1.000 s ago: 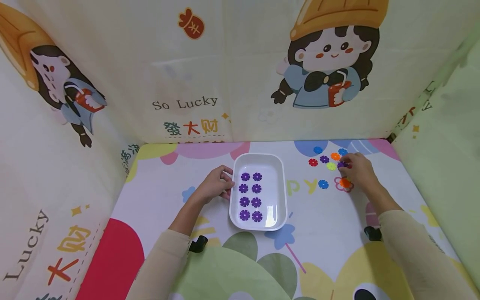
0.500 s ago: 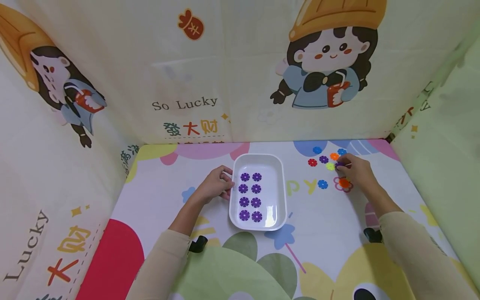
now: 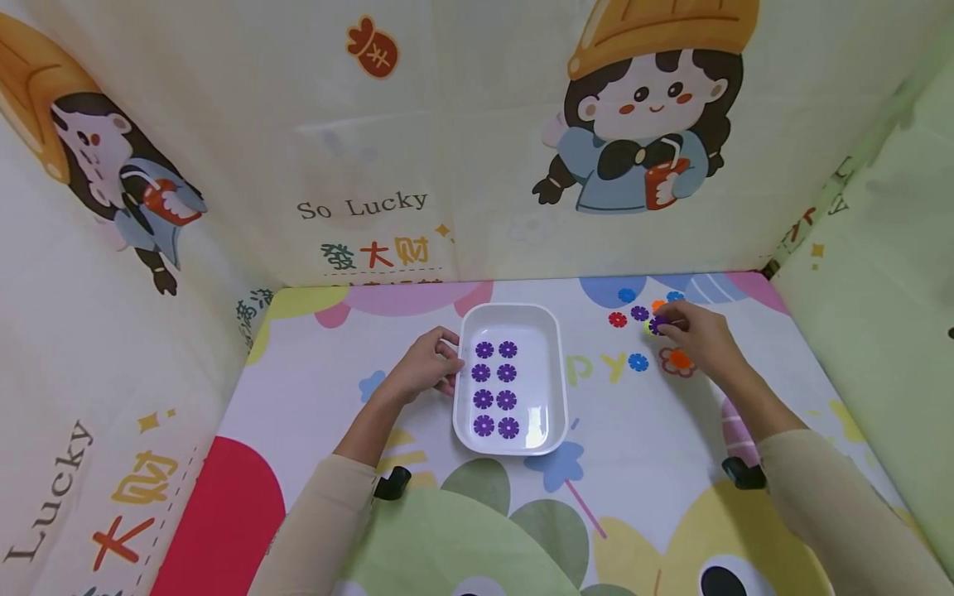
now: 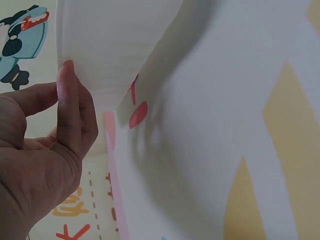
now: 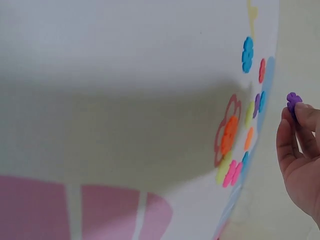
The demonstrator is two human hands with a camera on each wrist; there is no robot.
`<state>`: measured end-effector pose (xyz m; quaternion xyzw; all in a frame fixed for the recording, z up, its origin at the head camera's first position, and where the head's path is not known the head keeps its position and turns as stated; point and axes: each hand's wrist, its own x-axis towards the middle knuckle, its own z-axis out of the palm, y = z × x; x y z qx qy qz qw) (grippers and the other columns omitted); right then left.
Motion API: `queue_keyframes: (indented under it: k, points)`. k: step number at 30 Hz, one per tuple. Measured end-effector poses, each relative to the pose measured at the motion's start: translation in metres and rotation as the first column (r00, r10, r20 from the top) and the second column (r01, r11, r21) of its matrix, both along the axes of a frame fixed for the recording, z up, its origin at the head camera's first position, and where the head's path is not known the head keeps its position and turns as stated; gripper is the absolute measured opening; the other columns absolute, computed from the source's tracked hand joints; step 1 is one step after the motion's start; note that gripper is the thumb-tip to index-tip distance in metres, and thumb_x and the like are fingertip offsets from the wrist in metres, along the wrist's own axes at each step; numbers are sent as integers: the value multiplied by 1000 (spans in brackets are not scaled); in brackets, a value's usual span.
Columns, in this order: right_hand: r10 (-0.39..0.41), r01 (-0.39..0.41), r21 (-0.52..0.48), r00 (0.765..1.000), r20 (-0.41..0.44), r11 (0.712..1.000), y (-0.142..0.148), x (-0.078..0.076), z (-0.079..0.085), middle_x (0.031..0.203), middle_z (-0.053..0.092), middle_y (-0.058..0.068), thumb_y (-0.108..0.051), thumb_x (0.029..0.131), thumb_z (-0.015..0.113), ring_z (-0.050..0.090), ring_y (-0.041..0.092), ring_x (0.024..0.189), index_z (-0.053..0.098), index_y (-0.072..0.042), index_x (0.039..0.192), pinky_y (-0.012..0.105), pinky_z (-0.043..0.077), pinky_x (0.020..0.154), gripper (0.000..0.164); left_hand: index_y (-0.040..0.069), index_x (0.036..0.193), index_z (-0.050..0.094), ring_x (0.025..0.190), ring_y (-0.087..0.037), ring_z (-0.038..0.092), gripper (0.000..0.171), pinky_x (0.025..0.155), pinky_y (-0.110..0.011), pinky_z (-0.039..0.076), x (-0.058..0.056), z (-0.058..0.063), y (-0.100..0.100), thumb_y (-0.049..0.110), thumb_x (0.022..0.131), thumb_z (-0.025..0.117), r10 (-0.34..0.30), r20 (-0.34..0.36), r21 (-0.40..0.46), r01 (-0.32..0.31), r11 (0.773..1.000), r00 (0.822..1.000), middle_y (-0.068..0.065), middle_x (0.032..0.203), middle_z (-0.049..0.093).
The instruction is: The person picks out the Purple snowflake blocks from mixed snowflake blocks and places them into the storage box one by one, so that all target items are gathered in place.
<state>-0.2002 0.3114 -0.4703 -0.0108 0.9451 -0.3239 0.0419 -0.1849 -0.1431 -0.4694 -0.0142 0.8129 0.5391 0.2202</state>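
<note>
My right hand (image 3: 701,335) pinches a purple snowflake building disc (image 5: 293,104) between thumb and fingers, lifted off the table. Below and around it lie loose discs: red (image 3: 617,319), blue (image 3: 638,362), purple (image 3: 639,314) and orange (image 3: 678,358); the hand covers others in the head view, and the right wrist view also shows pink discs (image 5: 232,173). At the left side of a white tray (image 3: 547,331), my left hand (image 3: 426,364) grips the rim. Inside the tray, purple discs (image 3: 507,372) lie flat in two columns on its left half.
A patterned cloth (image 3: 313,348) covers the table. Printed curtains stand behind (image 3: 492,165) and at both sides. A black strap piece (image 3: 392,483) shows at the left cuff, another (image 3: 743,473) at the right cuff.
My right hand has moved slightly left and lifted the purple disc away from the pile. The left hand keeps its place at the tray.
</note>
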Motion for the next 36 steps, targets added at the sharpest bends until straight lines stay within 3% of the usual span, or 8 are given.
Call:
queue_keyframes:
  k: [5, 8, 11, 14, 20, 27, 36]
  points:
    - [44, -43, 19, 997, -62, 999, -9, 5, 7, 116, 71, 20, -14, 102, 65, 67, 37, 106, 63, -5, 127, 51, 63, 92, 26, 6, 133, 51, 68, -20, 66, 38, 61, -40, 67, 1, 1, 0, 7, 99, 67, -4, 0, 5, 4, 1000, 1000, -14, 104, 58]
    - [63, -62, 7, 994, -85, 998, -15, 7, 11, 115, 71, 19, -13, 101, 67, 67, 35, 105, 65, -6, 126, 30, 64, 86, 26, 6, 133, 51, 67, -21, 66, 38, 61, -40, 67, 1, 3, 0, 7, 98, 67, -4, 2, 7, 4, 1000, 1000, -14, 104, 59]
    - [92, -95, -15, 990, -110, 995, -22, 9, 15, 114, 72, 18, -13, 99, 69, 69, 34, 102, 66, -7, 125, 7, 53, 77, 27, 7, 133, 51, 67, -20, 66, 38, 61, -39, 67, 1, 4, 0, 8, 99, 67, -9, 2, 2, 9, 1000, 1000, -14, 103, 59]
    - [119, -125, -37, 985, -127, 992, -30, 12, 19, 112, 74, 17, -14, 98, 71, 71, 34, 100, 67, -6, 125, 0, 47, 74, 28, 7, 134, 51, 67, -21, 66, 38, 61, -38, 67, 1, 4, 0, 8, 99, 67, -12, 3, -1, 12, 1000, 1000, -14, 103, 59]
    - [155, -163, -61, 982, -109, 985, -52, 16, 29, 107, 76, 12, -14, 96, 75, 74, 29, 97, 70, -9, 120, 8, 57, 75, 25, 7, 134, 50, 67, -21, 67, 39, 61, -38, 67, 0, 4, 0, 8, 99, 67, -18, 7, -6, 18, 1000, 1000, -14, 104, 59]
    - [216, -224, -67, 970, -111, 972, -76, 17, 33, 106, 77, 9, -11, 93, 77, 74, 28, 97, 72, -9, 118, 35, 67, 83, 25, 6, 133, 49, 66, -20, 66, 39, 60, -38, 67, -1, 3, -1, 6, 99, 66, -22, 3, 10, 22, 1000, 1000, -14, 102, 58]
    - [331, -340, -95, 938, -102, 936, -101, 15, 35, 108, 77, 2, -12, 93, 76, 74, 21, 98, 75, -13, 116, 38, 66, 86, 23, 5, 133, 49, 65, -20, 65, 38, 60, -38, 67, -1, 2, -1, 3, 98, 65, -22, 5, 32, 21, 999, 1000, -14, 101, 58]
